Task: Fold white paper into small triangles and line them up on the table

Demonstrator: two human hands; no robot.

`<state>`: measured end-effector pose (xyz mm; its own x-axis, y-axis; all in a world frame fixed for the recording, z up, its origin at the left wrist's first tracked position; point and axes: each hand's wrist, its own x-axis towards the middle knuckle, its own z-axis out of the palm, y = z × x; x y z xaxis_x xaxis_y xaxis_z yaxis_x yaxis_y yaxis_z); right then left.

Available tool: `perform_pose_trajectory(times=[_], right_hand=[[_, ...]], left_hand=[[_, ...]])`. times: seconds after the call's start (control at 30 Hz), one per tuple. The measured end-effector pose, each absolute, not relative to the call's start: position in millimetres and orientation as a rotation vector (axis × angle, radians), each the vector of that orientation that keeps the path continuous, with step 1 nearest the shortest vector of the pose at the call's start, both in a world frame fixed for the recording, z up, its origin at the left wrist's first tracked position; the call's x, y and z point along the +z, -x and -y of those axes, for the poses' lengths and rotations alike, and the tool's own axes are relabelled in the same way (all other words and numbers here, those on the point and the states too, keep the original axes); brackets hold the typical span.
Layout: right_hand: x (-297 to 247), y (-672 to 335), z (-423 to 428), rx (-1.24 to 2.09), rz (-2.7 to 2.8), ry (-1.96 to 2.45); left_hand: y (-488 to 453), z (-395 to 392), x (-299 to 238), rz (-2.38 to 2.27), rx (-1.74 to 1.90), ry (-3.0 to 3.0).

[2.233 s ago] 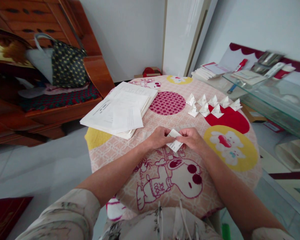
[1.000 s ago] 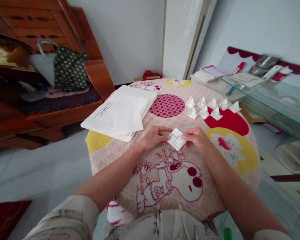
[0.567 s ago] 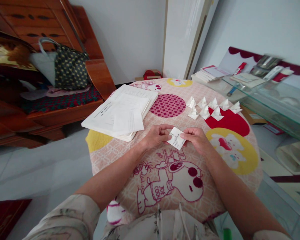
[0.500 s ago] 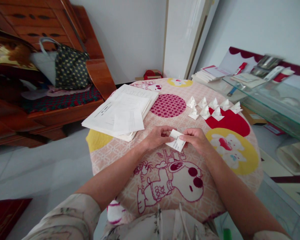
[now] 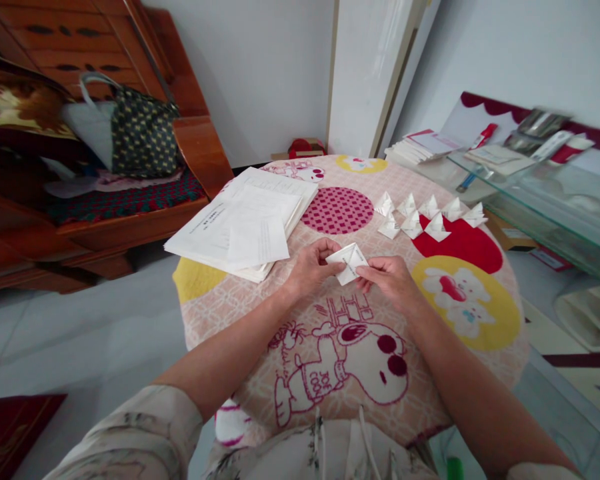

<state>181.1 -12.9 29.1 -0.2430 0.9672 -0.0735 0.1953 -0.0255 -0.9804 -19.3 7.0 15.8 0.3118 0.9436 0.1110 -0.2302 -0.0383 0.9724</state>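
Note:
Between my two hands is a small folded piece of white paper (image 5: 349, 261), with printed text and creases across its face. My left hand (image 5: 313, 268) pinches its left corner between thumb and fingers. On the other side, my right hand (image 5: 387, 277) grips the right edge, thumb on top. Several small pointed folded paper pieces (image 5: 437, 228) stand in two rows at the right back of the table. A stack of printed white sheets (image 5: 205, 230) lies to the left, with a smaller loose sheet (image 5: 260, 241) on top.
A patterned cloth (image 5: 330, 420) covers the round table. To the right, a glass shelf (image 5: 540, 200) stands against it, holding a steel container (image 5: 543, 123) and papers. A wooden bench (image 5: 200, 147) with a dotted bag (image 5: 143, 133) is at the left.
The folded paper has been turned in my hands, and a creased face with flaps now shows. Both hands keep their pinch, with the paper slightly higher in view.

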Motion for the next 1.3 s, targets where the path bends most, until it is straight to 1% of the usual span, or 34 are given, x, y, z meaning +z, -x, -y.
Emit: perform_pose_trajectory(times=[0.27, 0.43, 0.57, 0.67, 0.83, 0.93, 1.0, 1.1, 1.2, 1.3], right_hand=[[28.7, -181.5, 15.1, 1.133, 1.504, 1.234], [30.1, -176.1, 18.2, 1.097, 1.506, 1.273], [35.7, -173.8, 20.6, 0.941, 1.611, 1.321], [39.6, -174.1, 20.7, 0.686, 1.757, 1.313], [38.3, -177.4, 23.3, 0.026, 2.170, 1.169], [32.0, -176.7, 30.7, -0.274, 2.428, 1.114], [27.0, -174.0, 36.5, -0.353, 2.587, 1.072], [23.2, -171.0, 41.8, -0.250, 2.751, 1.077], [26.3, -175.9, 39.8, 0.049, 2.763, 1.113], [31.8, -187.0, 33.1, 0.362, 2.683, 1.064]], left_hand=[[17.6, -0.7, 19.5, -0.925, 1.020, -1.400], [14.8, 0.1, 14.9, -0.866, 0.978, -1.312], [12.8, 2.8, 15.9, -0.838, 0.940, -1.383], [13.3, 3.8, 20.3, -0.850, 0.993, -1.486], [22.5, 4.8, 31.6, -0.942, 1.160, -1.890], [28.8, 7.9, 34.7, -0.955, 1.057, -2.197], [31.1, 11.1, 33.2, -0.913, 0.902, -2.375], [32.7, 16.8, 28.0, -0.869, 0.638, -2.544], [33.8, 22.8, 25.1, -0.907, 0.486, -2.632], [33.8, 28.4, 26.2, -0.962, 0.433, -2.696]])
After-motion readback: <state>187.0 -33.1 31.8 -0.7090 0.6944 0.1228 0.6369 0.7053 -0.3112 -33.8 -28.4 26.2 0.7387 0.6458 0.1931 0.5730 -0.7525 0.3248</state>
